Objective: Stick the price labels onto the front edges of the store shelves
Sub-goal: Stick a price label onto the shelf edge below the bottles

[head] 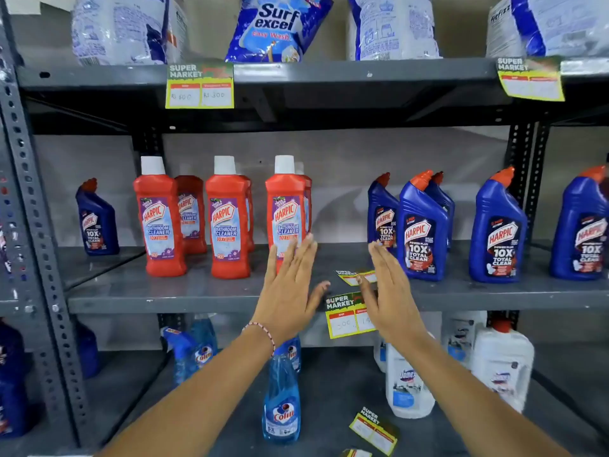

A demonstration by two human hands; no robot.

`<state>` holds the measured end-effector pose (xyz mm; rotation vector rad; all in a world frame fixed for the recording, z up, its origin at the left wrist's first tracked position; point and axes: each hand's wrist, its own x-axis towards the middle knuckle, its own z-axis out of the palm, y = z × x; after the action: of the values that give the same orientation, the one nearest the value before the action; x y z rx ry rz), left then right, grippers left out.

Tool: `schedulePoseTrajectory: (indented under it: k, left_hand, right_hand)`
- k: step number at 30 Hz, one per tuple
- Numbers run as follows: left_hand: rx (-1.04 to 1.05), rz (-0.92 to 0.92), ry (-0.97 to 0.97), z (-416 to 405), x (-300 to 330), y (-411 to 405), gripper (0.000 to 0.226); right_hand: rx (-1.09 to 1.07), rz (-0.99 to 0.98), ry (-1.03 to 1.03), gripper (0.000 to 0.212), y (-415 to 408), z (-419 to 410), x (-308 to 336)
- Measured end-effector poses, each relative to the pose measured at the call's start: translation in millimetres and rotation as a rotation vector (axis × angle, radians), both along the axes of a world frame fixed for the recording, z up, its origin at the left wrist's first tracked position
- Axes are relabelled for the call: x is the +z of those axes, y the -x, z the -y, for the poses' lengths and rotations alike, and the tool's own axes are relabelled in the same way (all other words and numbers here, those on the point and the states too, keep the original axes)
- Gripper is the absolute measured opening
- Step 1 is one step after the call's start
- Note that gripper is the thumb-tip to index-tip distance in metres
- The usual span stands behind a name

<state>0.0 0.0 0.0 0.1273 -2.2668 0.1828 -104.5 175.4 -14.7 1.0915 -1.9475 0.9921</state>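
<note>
A yellow and green price label [346, 316] hangs on the front edge of the middle shelf [197, 300], partly hidden by my right hand. My left hand [290, 285] is flat with fingers stretched, just left of the label, its thumb near the label's edge. My right hand [387, 291] is also flat and open, covering the label's right side. Neither hand holds anything. Another label [354, 277] lies loose on the middle shelf between my hands. Two more labels [200, 85] [530, 79] hang on the top shelf's edge.
Red Harpic bottles [227, 222] and blue Harpic bottles [423, 229] stand on the middle shelf. Detergent bags [276, 28] fill the top shelf. The lower shelf carries blue Colin sprays [281, 400], white Domex bottles [408, 380] and loose labels [374, 430].
</note>
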Motion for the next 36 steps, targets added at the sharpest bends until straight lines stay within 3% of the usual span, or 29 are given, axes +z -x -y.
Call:
schedulePoseTrajectory:
  k: [4, 8, 11, 15, 17, 20, 23, 27, 36]
  left_hand:
    - [-0.043, 0.052, -0.099, -4.8, -22.6, 4.7, 0.039]
    - [-0.169, -0.098, -0.161, -11.6, -32.4, 13.6, 0.019]
    - [-0.228, -0.233, -0.195, -16.4, -36.4, 21.2, 0.010]
    - [-0.216, -0.286, -0.221, -19.9, -42.0, 15.0, 0.005]
    - [-0.275, -0.243, -0.272, -16.2, -52.7, 5.5, 0.006]
    - [-0.395, -0.167, -0.568, -6.4, -68.5, -19.5, 0.010]
    - [-0.331, -0.244, -0.823, 16.9, -75.5, -47.0, 0.017]
    - [-0.228, -0.374, -0.989, 69.0, -63.2, -83.8, 0.015]
    - [-0.080, -0.425, -1.022, 145.7, -45.1, -111.1, 0.009]
  right_hand:
    - [0.012, 0.047, -0.032, 0.050, 1.3, 1.4, -19.3]
    - [-0.029, -0.133, 0.005, 0.027, 6.9, 1.7, -33.0]
    - [-0.066, -0.141, 0.063, 0.022, 4.5, 2.7, -36.3]
    - [-0.025, -0.053, 0.097, 0.012, -2.2, 1.8, -33.0]
    - [0.034, -0.014, 0.080, 0.018, -8.0, 0.5, -38.9]
    - [0.096, 0.026, 0.095, 0.026, -27.1, 11.0, -48.5]
    - [0.141, 0.052, 0.135, 0.023, -53.9, 44.6, -47.5]
    - [0.171, 0.018, 0.120, 0.012, -86.2, 105.4, -39.9]
    - [0.072, 0.066, 0.144, 0.014, -123.0, 189.3, -32.6]
